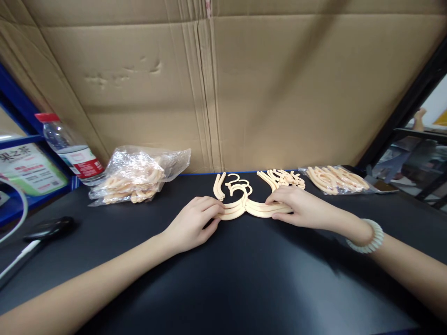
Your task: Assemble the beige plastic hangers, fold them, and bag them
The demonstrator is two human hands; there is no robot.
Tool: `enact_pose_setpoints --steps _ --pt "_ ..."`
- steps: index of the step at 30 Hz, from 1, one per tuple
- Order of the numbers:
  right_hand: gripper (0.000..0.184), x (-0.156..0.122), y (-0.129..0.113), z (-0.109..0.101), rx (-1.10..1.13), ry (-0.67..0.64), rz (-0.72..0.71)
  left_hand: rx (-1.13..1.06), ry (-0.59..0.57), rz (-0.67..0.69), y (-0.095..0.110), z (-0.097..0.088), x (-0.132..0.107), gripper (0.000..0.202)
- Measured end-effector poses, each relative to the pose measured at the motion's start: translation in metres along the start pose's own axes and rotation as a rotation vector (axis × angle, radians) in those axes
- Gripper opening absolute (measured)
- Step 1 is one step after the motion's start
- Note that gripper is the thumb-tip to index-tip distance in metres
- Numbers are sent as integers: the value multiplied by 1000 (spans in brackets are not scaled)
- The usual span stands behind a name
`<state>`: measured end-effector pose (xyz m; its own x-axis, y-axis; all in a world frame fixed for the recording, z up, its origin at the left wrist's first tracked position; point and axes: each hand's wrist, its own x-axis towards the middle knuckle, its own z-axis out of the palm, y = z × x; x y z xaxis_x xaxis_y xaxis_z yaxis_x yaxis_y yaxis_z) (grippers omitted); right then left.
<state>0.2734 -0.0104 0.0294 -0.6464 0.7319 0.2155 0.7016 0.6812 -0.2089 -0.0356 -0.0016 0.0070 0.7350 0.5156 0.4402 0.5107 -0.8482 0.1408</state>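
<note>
A small stack of cream plastic hangers [244, 204] lies on the black tabletop [244, 279], hooks pointing away from me. My left hand [195, 223] pinches the stack's left arm, fingers curled over it. My right hand [300, 207], with a pale bead bracelet on the wrist, grips the stack's right arm, fingers closed on it. A few loose hangers [282, 177] lie just behind the stack.
A clear plastic bag of hangers [136, 179] sits at the back left, another bag of hangers [337, 179] at the back right. A water bottle [70, 146] leans at the left by a blue shelf. A black device [49, 228] with a white cable lies at the left edge. A cardboard wall [223, 83] closes the back.
</note>
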Motion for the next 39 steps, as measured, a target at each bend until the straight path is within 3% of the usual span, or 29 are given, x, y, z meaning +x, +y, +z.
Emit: enact_pose_setpoints --steps 15,30,34,39 --pt "17 -1 0 3 -11 31 25 -5 47 -57 -1 2 -1 19" --pt "20 2 17 1 -97 149 86 -238 162 -507 -14 -1 4 21" --pt "20 21 28 2 -101 192 94 -277 119 -619 -31 -3 17 26" --pt "17 68 40 5 -98 151 12 -249 46 -741 -61 2 45 24"
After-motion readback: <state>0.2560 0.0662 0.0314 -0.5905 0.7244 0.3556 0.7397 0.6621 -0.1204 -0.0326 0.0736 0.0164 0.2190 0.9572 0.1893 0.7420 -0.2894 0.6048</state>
